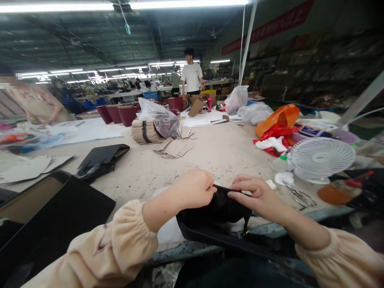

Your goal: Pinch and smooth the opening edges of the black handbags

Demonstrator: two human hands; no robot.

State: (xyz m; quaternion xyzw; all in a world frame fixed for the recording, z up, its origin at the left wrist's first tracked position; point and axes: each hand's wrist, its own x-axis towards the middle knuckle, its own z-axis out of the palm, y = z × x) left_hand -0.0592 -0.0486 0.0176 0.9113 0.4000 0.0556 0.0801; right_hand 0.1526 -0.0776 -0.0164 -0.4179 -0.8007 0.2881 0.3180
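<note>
A black bag-like piece (220, 218) lies at the near edge of the worktable (222, 154), partly over my lap. My left hand (195, 188) is closed in a fist on its upper left edge. My right hand (255, 194) pinches the same top edge from the right, fingers pressed together. Both sleeves are peach-coloured. A white sheet (168, 232) shows under the black piece.
A white fan (322, 158), scissors (300, 197) and a white bottle (280, 163) sit to the right. Black flat boxes (102, 158) lie at left, cardboard stacks (145, 132) and plastic bags (162, 118) mid-table. One person stands at the far end (192, 76), another at far left (39, 104).
</note>
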